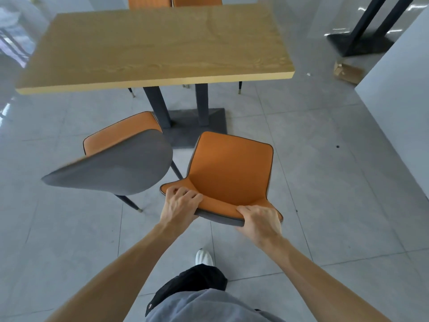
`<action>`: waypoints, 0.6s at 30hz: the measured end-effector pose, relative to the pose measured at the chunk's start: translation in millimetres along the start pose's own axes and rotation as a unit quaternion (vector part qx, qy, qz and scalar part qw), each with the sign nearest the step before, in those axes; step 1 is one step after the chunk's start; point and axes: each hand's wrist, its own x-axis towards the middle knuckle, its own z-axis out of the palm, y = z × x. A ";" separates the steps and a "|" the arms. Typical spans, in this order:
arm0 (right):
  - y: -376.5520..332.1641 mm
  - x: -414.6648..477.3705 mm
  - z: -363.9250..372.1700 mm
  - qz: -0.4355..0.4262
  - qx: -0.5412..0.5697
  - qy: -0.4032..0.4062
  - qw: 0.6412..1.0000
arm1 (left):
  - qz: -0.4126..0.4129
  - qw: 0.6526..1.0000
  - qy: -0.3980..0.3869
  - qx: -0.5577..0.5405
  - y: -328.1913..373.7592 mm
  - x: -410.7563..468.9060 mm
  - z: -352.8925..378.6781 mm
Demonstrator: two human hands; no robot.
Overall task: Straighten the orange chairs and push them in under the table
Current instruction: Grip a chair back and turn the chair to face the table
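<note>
Both hands clamp the backrest top of the right orange chair [232, 168]: left grip [180, 203] and right grip [260, 220] wrapped over its rim, likely to steer it squarely. It stands at six o'clock from the wooden desk [153, 47], not yet underneath. The left orange chair [120, 156] sits askew at seven o'clock.

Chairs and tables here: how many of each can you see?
Orange chairs: 4 (held chair, skewed chair, far chairs)
Wooden table: 1
Second table, dark base only: 1
Total: 6
</note>
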 end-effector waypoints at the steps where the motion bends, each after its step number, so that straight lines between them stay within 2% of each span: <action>1: 2.5 10.6 -0.5 -0.001 0.007 0.002 1.000 | -0.003 1.000 0.001 -0.002 -4.9 8.6 -0.7; 5: 13.5 48.2 -2.7 -0.004 0.026 0.022 0.999 | -0.014 1.000 0.006 -0.017 -18.3 38.8 -1.3; 18: 5.9 134.2 7.6 -0.015 0.017 0.014 1.000 | -0.006 1.000 0.018 0.000 -84.8 102.6 -6.9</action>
